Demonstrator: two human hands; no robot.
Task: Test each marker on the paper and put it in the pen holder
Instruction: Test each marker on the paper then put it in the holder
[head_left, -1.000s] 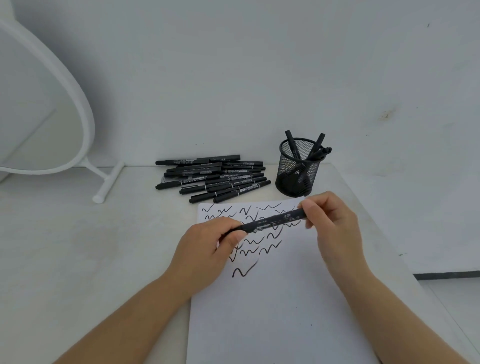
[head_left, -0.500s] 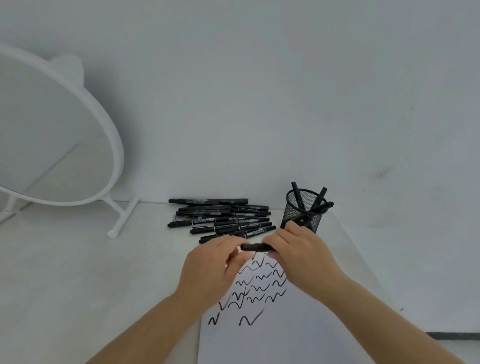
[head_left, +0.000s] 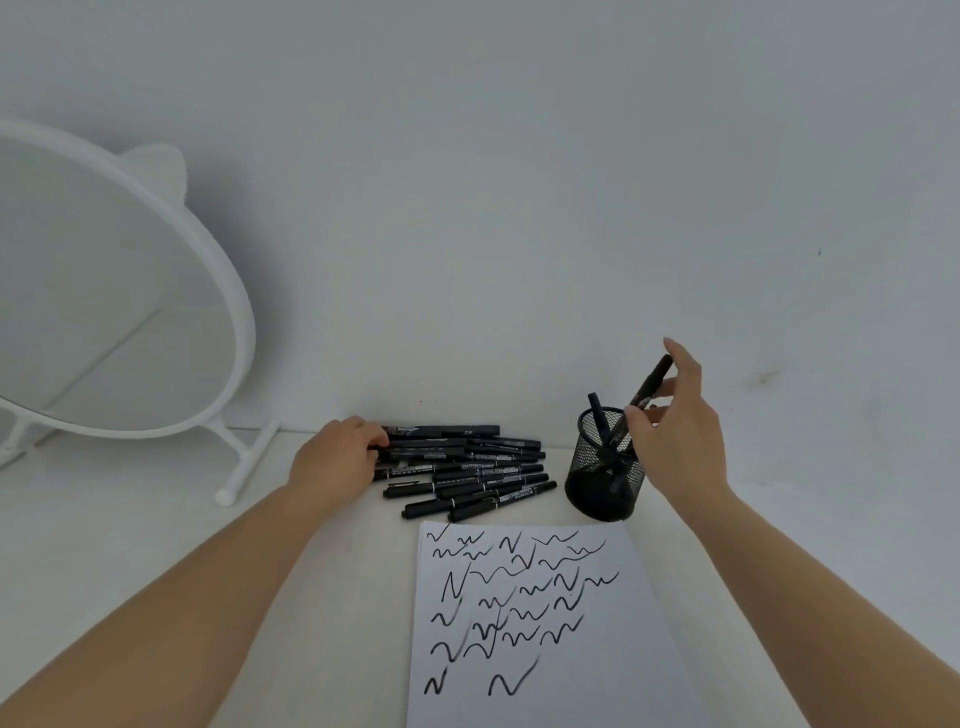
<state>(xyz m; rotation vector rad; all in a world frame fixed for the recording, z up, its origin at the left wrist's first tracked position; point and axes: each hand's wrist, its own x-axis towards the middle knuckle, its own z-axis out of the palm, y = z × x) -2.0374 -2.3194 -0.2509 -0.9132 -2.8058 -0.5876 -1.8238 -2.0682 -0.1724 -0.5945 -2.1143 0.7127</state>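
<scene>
Since half a second ago the hands have parted: the right hand (head_left: 675, 441) has carried the marker (head_left: 644, 397) from above the paper to the pen holder (head_left: 605, 465), and the left hand (head_left: 337, 462) has gone to the pile of markers (head_left: 467, 467).

The marker is a slim black cylinder, pinched between the right thumb and fingers. Its long axis is tilted, the upper end pointing toward 1 o'clock and the lower end dipping into the holder's mouth toward 7 o'clock. The holder is a round black wire-mesh cup standing upright at 1 o'clock from the paper (head_left: 535, 623); other markers already lean inside it, one poking up toward 11 o'clock next to the incoming marker.

At 9 o'clock from the holder lies the pile of black markers, mostly parallel, their long axes running roughly 3 to 9 o'clock. The left hand rests on the pile's left end, fingers curled over the marker ends; whether it grips one cannot be told.

The white sheet lies flat, covered in black squiggles. At far left a round white-framed mirror (head_left: 104, 286) stands tilted on the pale table (head_left: 130, 545), against a plain wall.
</scene>
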